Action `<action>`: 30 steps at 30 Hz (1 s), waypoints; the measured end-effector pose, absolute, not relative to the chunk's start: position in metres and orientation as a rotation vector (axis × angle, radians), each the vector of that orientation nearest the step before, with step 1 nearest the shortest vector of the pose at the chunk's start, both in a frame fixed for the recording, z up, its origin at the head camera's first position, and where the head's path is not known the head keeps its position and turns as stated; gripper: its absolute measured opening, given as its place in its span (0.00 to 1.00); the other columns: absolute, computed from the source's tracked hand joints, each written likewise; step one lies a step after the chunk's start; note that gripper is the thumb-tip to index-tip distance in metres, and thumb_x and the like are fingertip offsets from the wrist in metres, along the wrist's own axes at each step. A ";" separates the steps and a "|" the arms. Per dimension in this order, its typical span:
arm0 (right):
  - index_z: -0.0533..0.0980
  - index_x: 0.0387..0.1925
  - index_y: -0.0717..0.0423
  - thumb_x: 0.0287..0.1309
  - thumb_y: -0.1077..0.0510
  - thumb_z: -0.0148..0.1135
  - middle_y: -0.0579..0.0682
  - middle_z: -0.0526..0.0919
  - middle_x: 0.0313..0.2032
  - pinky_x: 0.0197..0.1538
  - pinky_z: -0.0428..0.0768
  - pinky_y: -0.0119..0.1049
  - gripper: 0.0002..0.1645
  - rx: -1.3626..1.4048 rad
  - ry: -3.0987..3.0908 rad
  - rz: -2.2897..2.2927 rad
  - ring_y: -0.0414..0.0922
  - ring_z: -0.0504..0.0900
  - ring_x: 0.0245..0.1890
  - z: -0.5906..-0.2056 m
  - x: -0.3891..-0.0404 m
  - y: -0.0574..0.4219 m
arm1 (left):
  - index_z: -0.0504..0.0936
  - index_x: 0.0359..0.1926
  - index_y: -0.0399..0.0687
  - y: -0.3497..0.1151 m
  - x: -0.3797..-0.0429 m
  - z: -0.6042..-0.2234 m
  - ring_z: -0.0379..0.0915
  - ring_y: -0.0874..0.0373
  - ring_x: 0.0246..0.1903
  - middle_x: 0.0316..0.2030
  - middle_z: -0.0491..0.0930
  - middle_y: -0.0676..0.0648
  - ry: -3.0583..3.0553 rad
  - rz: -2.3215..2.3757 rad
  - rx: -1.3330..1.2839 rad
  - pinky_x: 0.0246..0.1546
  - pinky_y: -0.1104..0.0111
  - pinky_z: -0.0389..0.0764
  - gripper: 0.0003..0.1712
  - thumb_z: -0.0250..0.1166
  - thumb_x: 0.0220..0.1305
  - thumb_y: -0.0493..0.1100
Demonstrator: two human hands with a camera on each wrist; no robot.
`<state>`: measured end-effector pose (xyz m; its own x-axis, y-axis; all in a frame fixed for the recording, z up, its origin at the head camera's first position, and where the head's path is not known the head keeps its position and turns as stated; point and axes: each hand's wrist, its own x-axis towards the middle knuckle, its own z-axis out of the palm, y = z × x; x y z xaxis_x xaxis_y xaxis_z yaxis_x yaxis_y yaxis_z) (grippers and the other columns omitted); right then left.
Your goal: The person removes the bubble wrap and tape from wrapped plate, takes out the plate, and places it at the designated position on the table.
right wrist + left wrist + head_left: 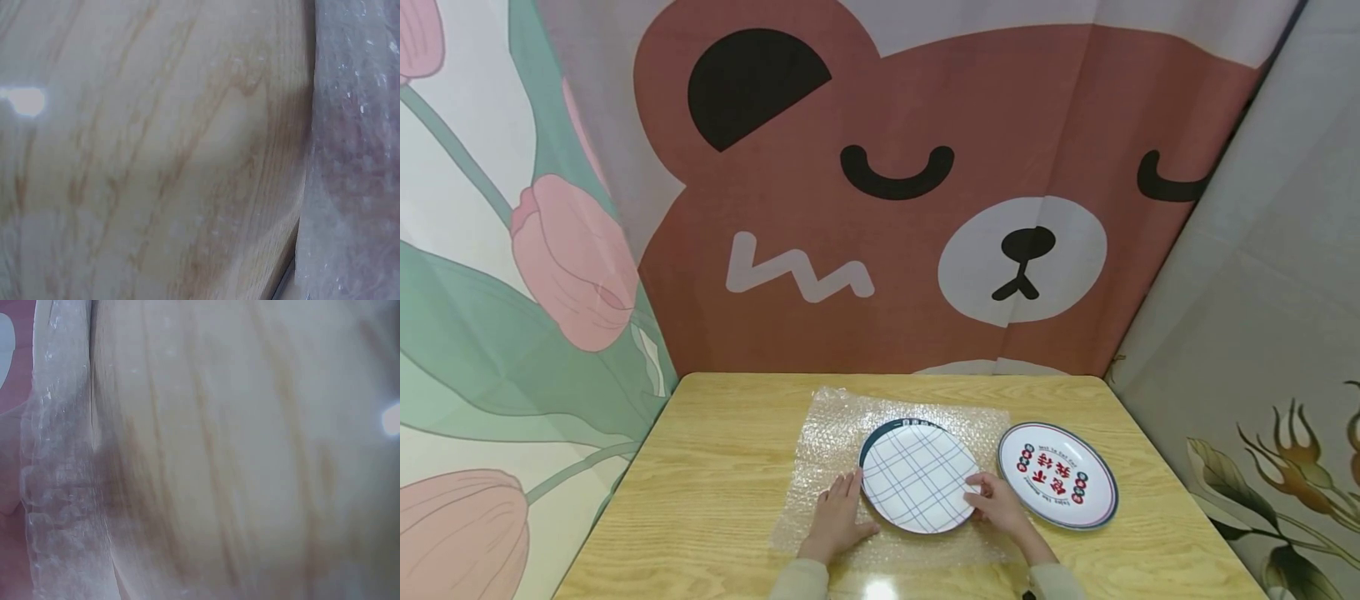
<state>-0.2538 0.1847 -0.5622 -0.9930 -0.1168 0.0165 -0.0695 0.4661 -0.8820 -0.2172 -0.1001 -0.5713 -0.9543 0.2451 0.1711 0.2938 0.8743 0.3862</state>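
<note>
A white plate with a blue grid pattern (pixel 919 479) lies on a dark-rimmed plate (pixel 874 437), whose lettered edge shows at the upper left. Beneath both is a sheet of bubble wrap (pixel 827 429), also seen along the side of the left wrist view (pixel 62 487) and the right wrist view (pixel 356 156). My left hand (pixel 837 518) touches the stack's left edge with its fingers fairly straight and the thumb spread. At the right edge, my right hand (pixel 997 505) pinches the rim of the grid plate. Neither hand is visible in the wrist views.
To the right, a white plate with red lettering (pixel 1056 475) rests on the wooden table (pixel 700 483), close to my right hand. A bear-print cloth (pixel 925 250) hangs behind the table, with flowered cloths at both sides.
</note>
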 end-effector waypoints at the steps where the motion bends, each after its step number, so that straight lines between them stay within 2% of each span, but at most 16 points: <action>1: 0.74 0.38 0.70 0.47 0.67 0.62 0.47 0.68 0.18 0.18 0.72 0.30 0.14 -0.156 2.653 -1.603 0.42 0.71 0.16 -0.562 -0.254 0.185 | 0.59 0.61 0.32 -0.100 -0.217 -0.571 0.58 0.36 0.56 0.55 0.65 0.32 -2.927 -0.629 -0.423 0.50 0.45 0.63 0.53 0.70 0.40 0.58; 8: 0.74 0.37 0.72 0.45 0.70 0.62 0.49 0.68 0.18 0.21 0.77 0.34 0.13 -0.095 2.639 -1.718 0.43 0.71 0.17 -0.556 -0.251 0.184 | 0.59 0.61 0.32 -0.101 -0.218 -0.573 0.58 0.36 0.56 0.55 0.65 0.32 -2.934 -0.632 -0.420 0.50 0.45 0.62 0.53 0.69 0.41 0.58; 22: 0.72 0.39 0.77 0.43 0.75 0.59 0.50 0.70 0.18 0.21 0.76 0.31 0.16 0.028 2.548 -1.939 0.38 0.69 0.17 -0.558 -0.253 0.185 | 0.58 0.62 0.32 -0.101 -0.218 -0.572 0.57 0.37 0.57 0.56 0.64 0.32 -2.944 -0.643 -0.426 0.51 0.45 0.61 0.53 0.68 0.42 0.58; 27: 0.69 0.45 0.79 0.45 0.76 0.56 0.62 0.78 0.30 0.23 0.75 0.29 0.20 0.072 2.475 -2.007 0.39 0.73 0.22 -0.558 -0.253 0.185 | 0.59 0.61 0.31 -0.101 -0.216 -0.569 0.57 0.36 0.57 0.56 0.65 0.32 -2.934 -0.658 -0.431 0.51 0.45 0.62 0.52 0.69 0.41 0.58; 30: 0.67 0.48 0.80 0.46 0.76 0.54 0.69 0.76 0.41 0.25 0.76 0.29 0.23 0.090 2.426 -2.032 0.40 0.75 0.26 -0.559 -0.254 0.185 | 0.59 0.61 0.31 -0.101 -0.216 -0.568 0.57 0.36 0.56 0.55 0.65 0.32 -2.933 -0.662 -0.432 0.51 0.45 0.62 0.52 0.69 0.41 0.58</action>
<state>-0.2541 0.1849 -0.5588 -0.9981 0.0589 -0.0179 0.0280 0.1747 -0.9842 -0.2162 -0.1005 -0.5679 -0.9543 0.2514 0.1618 0.2966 0.8650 0.4049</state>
